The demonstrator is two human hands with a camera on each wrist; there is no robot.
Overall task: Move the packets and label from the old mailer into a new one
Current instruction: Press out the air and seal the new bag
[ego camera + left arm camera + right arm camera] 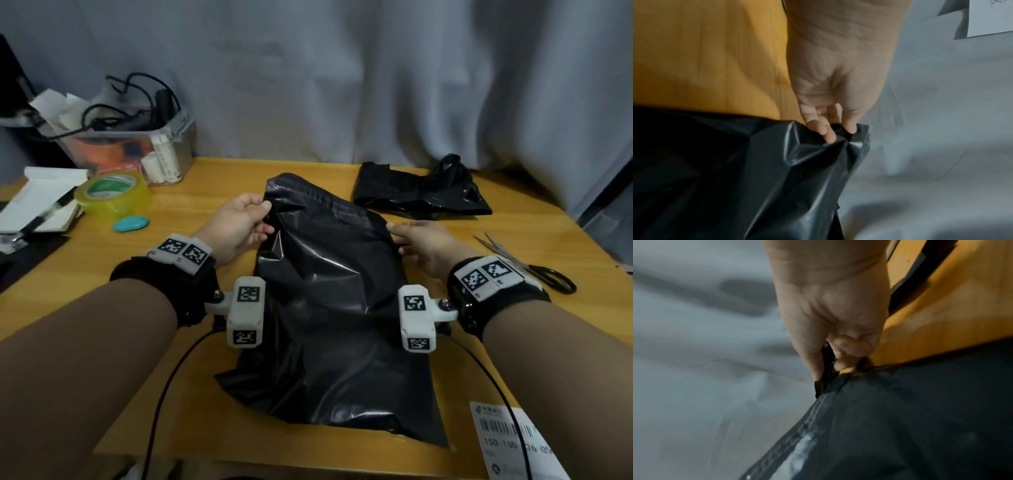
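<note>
Black mailer (325,308) flat mid-table, mouth at far end. Left hand (236,226) pinching far-left corner, thumb against fingers; right hand (419,245) pinching far-right edge. Best folding flap evenly, pressing adhesive strip (797,449) smooth. Label (513,442) near right, unattached.

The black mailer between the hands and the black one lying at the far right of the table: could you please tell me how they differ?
1. The mailer in the middle lies spread out and fairly smooth; the far mailer is crumpled into a heap.
2. The left hand and right hand each pinch a far corner of the middle mailer; nothing touches the far one.
3. The middle one looks larger as it lies.

Both are glossy black plastic on the wooden table.
</note>
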